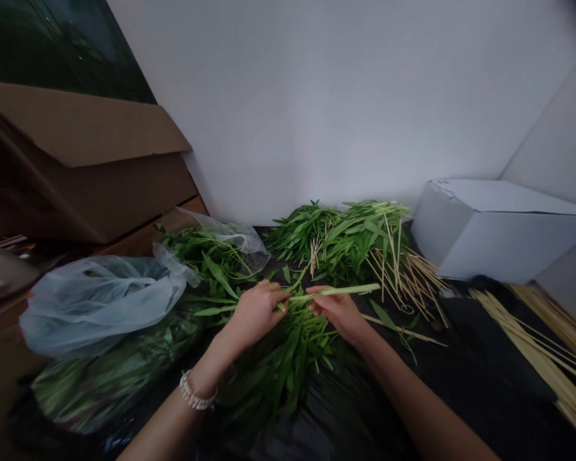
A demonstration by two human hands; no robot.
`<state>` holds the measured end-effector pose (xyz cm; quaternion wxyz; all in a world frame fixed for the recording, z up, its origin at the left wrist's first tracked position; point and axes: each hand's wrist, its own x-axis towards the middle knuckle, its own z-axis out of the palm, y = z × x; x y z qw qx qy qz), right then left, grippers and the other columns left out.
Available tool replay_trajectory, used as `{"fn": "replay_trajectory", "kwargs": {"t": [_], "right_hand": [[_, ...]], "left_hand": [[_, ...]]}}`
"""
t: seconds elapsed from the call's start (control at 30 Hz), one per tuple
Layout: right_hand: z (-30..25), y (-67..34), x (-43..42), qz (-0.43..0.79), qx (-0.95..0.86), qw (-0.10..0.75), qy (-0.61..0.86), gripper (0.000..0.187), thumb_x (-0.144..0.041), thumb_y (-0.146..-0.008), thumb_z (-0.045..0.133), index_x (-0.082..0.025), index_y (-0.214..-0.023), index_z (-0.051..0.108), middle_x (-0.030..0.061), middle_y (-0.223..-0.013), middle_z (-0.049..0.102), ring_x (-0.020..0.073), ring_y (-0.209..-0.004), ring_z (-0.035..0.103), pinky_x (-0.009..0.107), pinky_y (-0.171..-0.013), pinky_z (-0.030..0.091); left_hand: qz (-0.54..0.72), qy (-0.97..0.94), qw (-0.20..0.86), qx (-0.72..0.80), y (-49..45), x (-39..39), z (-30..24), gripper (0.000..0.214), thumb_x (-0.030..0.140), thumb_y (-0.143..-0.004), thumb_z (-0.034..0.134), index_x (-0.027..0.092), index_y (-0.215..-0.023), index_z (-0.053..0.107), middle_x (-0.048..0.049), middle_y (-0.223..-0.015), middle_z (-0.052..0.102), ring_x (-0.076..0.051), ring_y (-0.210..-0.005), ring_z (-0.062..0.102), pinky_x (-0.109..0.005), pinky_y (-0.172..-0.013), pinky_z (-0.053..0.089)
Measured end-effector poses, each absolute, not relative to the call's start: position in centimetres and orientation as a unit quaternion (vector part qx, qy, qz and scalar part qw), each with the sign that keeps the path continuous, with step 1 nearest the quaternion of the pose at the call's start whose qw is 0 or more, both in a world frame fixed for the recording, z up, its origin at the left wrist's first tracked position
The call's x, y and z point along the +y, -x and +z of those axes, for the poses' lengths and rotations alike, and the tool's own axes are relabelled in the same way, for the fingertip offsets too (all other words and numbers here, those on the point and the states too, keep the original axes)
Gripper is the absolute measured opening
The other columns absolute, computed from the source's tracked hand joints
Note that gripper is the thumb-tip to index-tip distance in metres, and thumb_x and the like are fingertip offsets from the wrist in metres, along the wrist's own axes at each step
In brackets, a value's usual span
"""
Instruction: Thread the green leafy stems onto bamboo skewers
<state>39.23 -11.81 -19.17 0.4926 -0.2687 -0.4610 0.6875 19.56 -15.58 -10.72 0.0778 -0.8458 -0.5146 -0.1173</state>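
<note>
Seems about midway, judging from the heaps. Already put aside at 12 o'clock from the hands: a heap of greens with thin bamboo sticks poking out of it toward 4 o'clock. Still waiting: loose greens directly under the hands and toward 6 o'clock, more greens inside the plastic bag at 9 o'clock, and long bare bamboo sticks at 3 o'clock on the black sheet.

In work now: one pale green stem, held almost level from 9 to 3 o'clock, just above the loose greens. Clenched at its leafy end by the left hand, with a bracelet on that wrist. Pinched near the middle by the right hand, with the thick cut end sticking out past this grip toward 3 o'clock. Impossible to tell about any stick inside this stem.

Farther off, well apart from both hands: a cardboard box at 10 o'clock and a white box at 2 o'clock.
</note>
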Motion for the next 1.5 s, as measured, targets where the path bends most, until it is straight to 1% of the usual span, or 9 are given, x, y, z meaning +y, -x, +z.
{"fn": "replay_trajectory", "kwargs": {"t": [0.17, 0.3, 0.5, 0.7, 0.83, 1.0, 1.27, 1.37, 1.5], "right_hand": [[-19.3, -39.2, -11.6, 0.695, -0.433, 0.501, 0.28, 0.03, -0.041, -0.069, 0.078, -0.02, -0.091, 0.075, 0.0004, -0.065, 0.066, 0.0118, -0.061, 0.056, 0.026, -0.059, 0.042], [-19.2, -38.8, -11.8, 0.703, -0.427, 0.495, 0.28, 0.031, -0.041, -0.065, 0.08, -0.02, -0.088, 0.075, 0.0021, -0.075, 0.069, 0.0123, -0.064, 0.057, 0.026, -0.059, 0.042], [-19.2, -38.3, -12.1, 0.718, -0.408, 0.497, 0.266, 0.032, -0.041, -0.064, 0.081, -0.021, -0.089, 0.074, 0.0019, -0.076, 0.069, 0.013, -0.069, 0.058, 0.026, -0.063, 0.043], [-19.2, -38.3, -12.0, 0.697, -0.401, 0.519, 0.289, 0.034, -0.041, -0.065, 0.081, -0.02, -0.091, 0.073, 0.0015, -0.076, 0.068, 0.0127, -0.068, 0.057, 0.026, -0.063, 0.043], [-19.2, -38.7, -11.5, 0.688, -0.395, 0.53, 0.302, 0.035, -0.042, -0.063, 0.082, -0.019, -0.088, 0.074, 0.001, -0.069, 0.067, 0.0127, -0.064, 0.057, 0.026, -0.06, 0.043], [-19.3, -38.6, -11.6, 0.666, -0.442, 0.514, 0.312, 0.034, -0.043, -0.066, 0.079, -0.02, -0.091, 0.074, 0.0013, -0.074, 0.068, 0.0131, -0.066, 0.058, 0.027, -0.062, 0.044], [-18.6, -38.9, -11.8, 0.689, -0.409, 0.531, 0.276, 0.033, -0.041, -0.065, 0.081, -0.019, -0.088, 0.074, 0.0007, -0.07, 0.067, 0.0124, -0.065, 0.057, 0.026, -0.062, 0.043], [-18.0, -39.9, -11.2, 0.692, -0.37, 0.558, 0.27, 0.031, -0.04, -0.064, 0.082, -0.019, -0.086, 0.074, 0.0013, -0.07, 0.067, 0.012, -0.064, 0.056, 0.026, -0.06, 0.043], [-17.7, -40.1, -11.2, 0.707, -0.372, 0.545, 0.255, 0.031, -0.038, -0.063, 0.083, -0.02, -0.085, 0.073, 0.0008, -0.07, 0.067, 0.0114, -0.06, 0.056, 0.026, -0.059, 0.044]], "left_hand": [[-0.125, 0.829, 0.083, -0.539, -19.1, -15.4, -11.3, 0.019, 0.02, -0.081, 0.055, 0.021, -0.081, 0.074, -0.0039, -0.076, 0.07, -0.021, -0.08, 0.057, -0.03, -0.072, 0.043], [-0.169, 0.79, 0.051, -0.588, -18.8, -15.1, -11.7, 0.021, 0.021, -0.078, 0.053, 0.02, -0.074, 0.073, -0.004, -0.073, 0.07, -0.021, -0.078, 0.058, -0.03, -0.074, 0.042], [-0.23, 0.705, -0.156, -0.653, -18.2, -14.0, -12.0, 0.023, 0.026, -0.075, 0.052, 0.018, -0.076, 0.073, -0.0014, -0.072, 0.07, -0.017, -0.066, 0.06, -0.025, -0.063, 0.043], [-0.219, 0.748, 0.041, -0.625, -18.9, -13.8, -12.0, 0.02, 0.024, -0.08, 0.053, 0.019, -0.079, 0.072, -0.0066, -0.082, 0.07, -0.022, -0.084, 0.06, -0.032, -0.08, 0.044], [-0.188, 0.812, 0.014, -0.552, -18.3, -13.7, -11.9, 0.02, 0.022, -0.084, 0.053, 0.02, -0.09, 0.072, -0.0051, -0.084, 0.07, -0.019, -0.083, 0.06, -0.03, -0.081, 0.045], [-0.188, 0.8, 0.063, -0.566, -18.1, -13.8, -11.9, 0.019, 0.021, -0.08, 0.054, 0.019, -0.083, 0.073, -0.0067, -0.078, 0.069, -0.021, -0.082, 0.06, -0.031, -0.078, 0.045], [-0.396, 0.604, -0.268, -0.637, -16.3, -12.4, -12.0, 0.027, 0.036, -0.073, 0.051, 0.015, -0.072, 0.068, -0.0023, -0.069, 0.067, -0.015, -0.062, 0.057, -0.025, -0.059, 0.043], [-0.436, 0.544, -0.312, -0.645, -13.7, -12.1, -10.8, 0.027, 0.039, -0.075, 0.05, 0.015, -0.076, 0.064, -0.0006, -0.068, 0.063, -0.014, -0.059, 0.053, -0.025, -0.057, 0.042], [-0.411, 0.61, -0.324, -0.595, -12.3, -12.1, -9.0, 0.029, 0.039, -0.084, 0.046, 0.016, -0.079, 0.063, -0.0031, -0.082, 0.065, -0.015, -0.072, 0.055, -0.026, -0.066, 0.045]]}}
